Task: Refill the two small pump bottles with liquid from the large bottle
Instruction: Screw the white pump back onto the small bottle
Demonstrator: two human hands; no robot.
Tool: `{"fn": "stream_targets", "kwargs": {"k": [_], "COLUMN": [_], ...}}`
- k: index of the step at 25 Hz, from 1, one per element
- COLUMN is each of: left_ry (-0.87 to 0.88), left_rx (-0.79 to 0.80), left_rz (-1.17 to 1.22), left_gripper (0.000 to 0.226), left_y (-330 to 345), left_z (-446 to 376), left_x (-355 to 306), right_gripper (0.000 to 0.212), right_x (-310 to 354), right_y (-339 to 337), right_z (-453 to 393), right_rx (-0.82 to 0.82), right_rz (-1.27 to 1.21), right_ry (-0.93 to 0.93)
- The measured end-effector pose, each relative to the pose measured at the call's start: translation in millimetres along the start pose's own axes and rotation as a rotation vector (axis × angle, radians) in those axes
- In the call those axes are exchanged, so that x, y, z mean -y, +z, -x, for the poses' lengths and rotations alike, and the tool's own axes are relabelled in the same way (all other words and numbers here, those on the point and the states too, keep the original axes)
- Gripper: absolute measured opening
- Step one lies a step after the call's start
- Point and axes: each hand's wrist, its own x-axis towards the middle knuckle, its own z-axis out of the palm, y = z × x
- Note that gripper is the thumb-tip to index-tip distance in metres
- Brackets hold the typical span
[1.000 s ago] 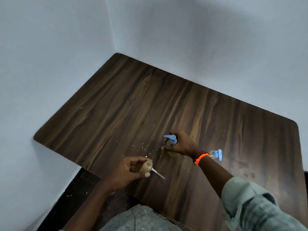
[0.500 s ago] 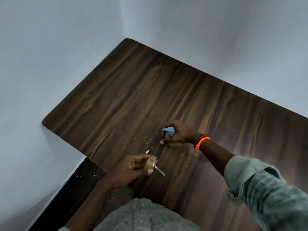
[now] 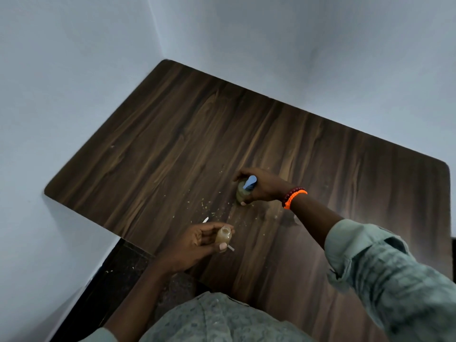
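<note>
Head view: The left hand point(image 3: 197, 240) is gripping a small open bottle point(image 3: 224, 236) by its body, fingers curled round it and the thumb pressing low on its side. The bottle is being held just above the near part of the table point(image 3: 153, 144), mouth up and uncapped, with pale brownish liquid showing inside. A thin white tube point(image 3: 231, 248) is projecting from beside the bottle; a second white tip point(image 3: 205, 219) is showing behind the fingers. Whether both belong to one dip tube cannot be told.

The right hand point(image 3: 261, 186) is wrapping round the second small bottle point(image 3: 241, 193), which is standing on the table with its blue pump head point(image 3: 250, 181) fitted. An orange and dark red bracelet point(image 3: 293, 196) is sitting on that wrist. Crumbs point(image 3: 204, 204) are lying scattered on the table between the hands. The large bottle is not appearing in this view.

Handling judgement: both small bottles are probably light, stiff plastic, and likely slippery if wetted. The open one is being carried without a cap, so it should be held at mid-body and kept vertical. The capped one is best steadied at the body while the collar below the pump head is turned.
</note>
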Motion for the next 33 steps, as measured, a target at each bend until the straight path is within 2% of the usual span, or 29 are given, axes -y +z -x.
{"fn": "stream_targets", "kwargs": {"k": [5, 7, 9, 10, 12, 14, 17, 20, 24, 28, 31, 33], "left_ry": [0.029, 0.048, 0.067, 0.075, 0.095, 0.121, 0.128, 0.138, 0.135, 0.135, 0.143, 0.141], "left_rx": [0.032, 0.017, -0.024, -0.042, -0.053, -0.058, -0.084, -0.090, -0.061, -0.023, 0.035, 0.080], "left_rz": [-0.005, 0.001, 0.025, 0.031, 0.025, 0.034, 0.036, 0.032, -0.016, -0.028, -0.058, -0.093], "left_gripper": [0.042, 0.041, 0.041, 0.042, 0.042, 0.042, 0.042, 0.041, 0.043, 0.042, 0.041, 0.042], "left_y": [0.7, -2.9, -9.1, -13.9, -23.8, -30.4, -35.9, -40.5, -46.4, -45.5, -36.7, -28.2], "left_z": [10.6, 18.0, 25.3, 28.9, 31.7, 33.2, 39.6, 44.6, 47.2, 46.7, 40.1, 33.7], "left_x": [-0.6, 0.5, 2.9, 4.1, 6.4, 9.2, 11.6, 13.3, 10.9, 5.5, 2.2, 2.4], "right_gripper": [0.099, 0.083, 0.069, 0.061, 0.038, 0.026, 0.021, 0.024, 0.018, 0.014, 0.004, 0.008], "right_x": [20.8, 25.2, 22.3, 26.3, 45.6, 64.9, 77.5, 64.8, 62.4, 64.8, 59.5, 60.6], "right_y": [-2.0, 2.1, 28.5, 51.0, 102.3, 143.0, 181.7, 206.5, 219.4, 212.0, 186.4, 167.9], "right_z": [28.3, 53.1, 72.5, 77.9, 76.0, 61.5, 29.0, 1.0, -10.0, 6.5, 53.2, 95.0], "right_rx": [-0.093, -0.113, -0.059, 0.002, 0.001, -0.138, -0.292, -0.289, -0.345, -0.419, -0.662, -0.814], "right_rz": [-0.151, -0.124, 0.055, 0.177, 0.226, 0.088, 0.006, 0.091, 0.064, -0.122, -0.432, -0.625], "right_ry": [0.123, 0.282, 0.446, 0.457, 0.390, 0.275, 0.103, 0.148, 0.138, 0.169, 0.210, 0.259]}}
